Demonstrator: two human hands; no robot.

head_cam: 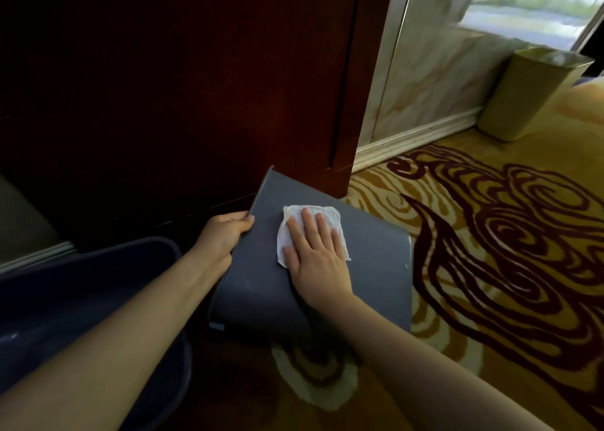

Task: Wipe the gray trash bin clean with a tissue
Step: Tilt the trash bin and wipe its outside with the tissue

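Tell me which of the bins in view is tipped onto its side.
The gray trash bin under the hands, lying flat on the carpet. The yellow-green bin by the wall and the dark blue bin stand upright.

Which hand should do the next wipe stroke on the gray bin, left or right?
Right. The right hand already lies flat on the tissue, pressing it onto the gray bin side. The left hand grips the bin's edge, steadying it, so it probably should stay put.

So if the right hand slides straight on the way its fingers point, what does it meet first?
The right hand, flat on the white tissue, points up the tipped gray plastic trash bin. Probably it first reaches the bin's far edge, then the dark red wooden panel; depth is unclear.
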